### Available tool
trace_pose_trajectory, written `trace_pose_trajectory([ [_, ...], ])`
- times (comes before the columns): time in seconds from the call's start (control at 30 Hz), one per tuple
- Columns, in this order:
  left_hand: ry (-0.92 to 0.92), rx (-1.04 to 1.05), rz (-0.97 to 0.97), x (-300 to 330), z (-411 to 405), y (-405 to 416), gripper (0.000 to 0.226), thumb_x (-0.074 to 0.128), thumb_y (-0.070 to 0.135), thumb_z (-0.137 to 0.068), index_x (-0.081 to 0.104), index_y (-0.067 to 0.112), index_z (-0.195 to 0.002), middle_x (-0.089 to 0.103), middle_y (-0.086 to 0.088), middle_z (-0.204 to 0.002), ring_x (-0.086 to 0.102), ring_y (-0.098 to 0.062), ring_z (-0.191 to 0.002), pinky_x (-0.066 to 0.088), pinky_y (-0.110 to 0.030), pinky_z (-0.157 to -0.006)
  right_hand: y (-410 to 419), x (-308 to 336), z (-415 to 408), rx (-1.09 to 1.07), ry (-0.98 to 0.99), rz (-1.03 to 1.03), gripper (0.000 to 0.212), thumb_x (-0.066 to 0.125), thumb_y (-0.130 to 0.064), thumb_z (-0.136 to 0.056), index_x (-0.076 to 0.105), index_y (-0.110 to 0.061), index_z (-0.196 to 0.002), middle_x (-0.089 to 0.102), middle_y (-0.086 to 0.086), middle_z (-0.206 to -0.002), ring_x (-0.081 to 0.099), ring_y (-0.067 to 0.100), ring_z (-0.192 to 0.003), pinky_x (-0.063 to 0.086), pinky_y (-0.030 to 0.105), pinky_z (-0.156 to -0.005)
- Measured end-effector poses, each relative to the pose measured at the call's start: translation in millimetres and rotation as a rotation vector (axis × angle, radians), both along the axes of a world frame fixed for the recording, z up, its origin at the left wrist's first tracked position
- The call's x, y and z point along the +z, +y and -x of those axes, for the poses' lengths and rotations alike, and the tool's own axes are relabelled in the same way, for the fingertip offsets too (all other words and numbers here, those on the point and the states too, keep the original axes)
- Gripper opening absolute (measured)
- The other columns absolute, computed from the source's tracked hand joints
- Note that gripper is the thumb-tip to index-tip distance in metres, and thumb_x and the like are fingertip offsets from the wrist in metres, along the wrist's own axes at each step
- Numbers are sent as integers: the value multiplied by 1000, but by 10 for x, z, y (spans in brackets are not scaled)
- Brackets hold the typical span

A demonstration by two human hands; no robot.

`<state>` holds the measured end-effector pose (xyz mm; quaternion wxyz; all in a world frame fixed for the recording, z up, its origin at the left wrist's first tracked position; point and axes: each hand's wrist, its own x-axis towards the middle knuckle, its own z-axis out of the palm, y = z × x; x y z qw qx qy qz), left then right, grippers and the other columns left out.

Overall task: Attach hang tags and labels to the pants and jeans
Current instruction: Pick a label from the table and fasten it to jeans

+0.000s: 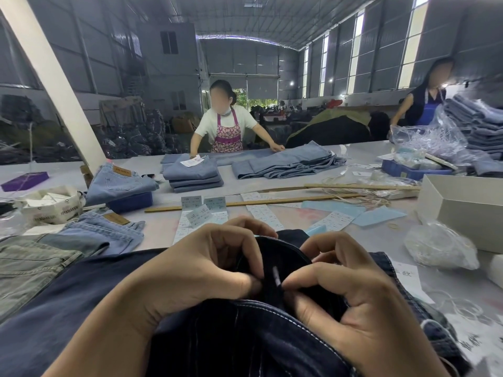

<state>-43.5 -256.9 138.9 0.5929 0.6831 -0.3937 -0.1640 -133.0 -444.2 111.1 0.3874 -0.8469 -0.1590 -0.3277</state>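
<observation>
Both hands pinch the dark jeans (245, 336) bunched at six o'clock on the counter (163, 227). Left hand (196, 270) and right hand (345, 295) flank a small upright label (275, 277), equally near, thumbs nearly touching it.

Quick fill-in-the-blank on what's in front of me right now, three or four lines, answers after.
1. Both hands pinch the ____ denim jeans.
2. The folded stack of light blue jeans has a ____ tag on top.
3. The open box at the right is ____.
4. The person in the floral apron stands on the ____ side of the table.

Answers: dark; white; white; far
</observation>
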Motion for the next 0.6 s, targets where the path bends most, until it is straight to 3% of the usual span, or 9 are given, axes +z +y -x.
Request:
trace_pose_trajectory([
  [0.17,-5,1,21,-1,-20,21,11,74,17,-65,71,15,-75,62,-1,-122,64,-17,-105,48,-24,-85,-7,-13,-7,-9,-12,-7,11,72,-30,-69,72,-33,-79,57,-18,-94,60,12,-86,43,17,-77],
  [0.27,9,-6,57,21,-15,25,18,74,22,-67,72,16,-84,64,-3,-123,64,-21,-107,50,-26,-87,0,-1,-4,-10,-10,-8,17,64,-44,-71,70,-35,-84,57,-19,-94,60,12,-87,42,15,-78],
  [0.37,43,1,88,12,-20,32,29,72,26,-67,70,14,-94,63,-12,-126,60,-41,-112,47,-43,-95,-8,3,-4,-8,-3,-32,22,59,-47,-70,70,-33,-83,57,-19,-95,60,12,-90,44,15,-81],
  [0.47,94,-1,95,-9,-47,41,44,71,25,-68,66,11,-110,56,-29,-125,54,-53,-103,41,-59,-95,-19,-15,12,-29,-6,-46,21,69,-37,-67,71,-34,-87,62,-16,-94,63,12,-89,54,29,-76],
  [0.6,140,-32,40,-25,1,-25,64,74,5,-72,56,22,-131,61,-18,-126,60,-35,-111,45,-53,-100,-3,11,70,-71,80,-260,34,67,-42,-64,58,-49,-97,67,-22,-87,63,1,-82,44,7,-69],
])
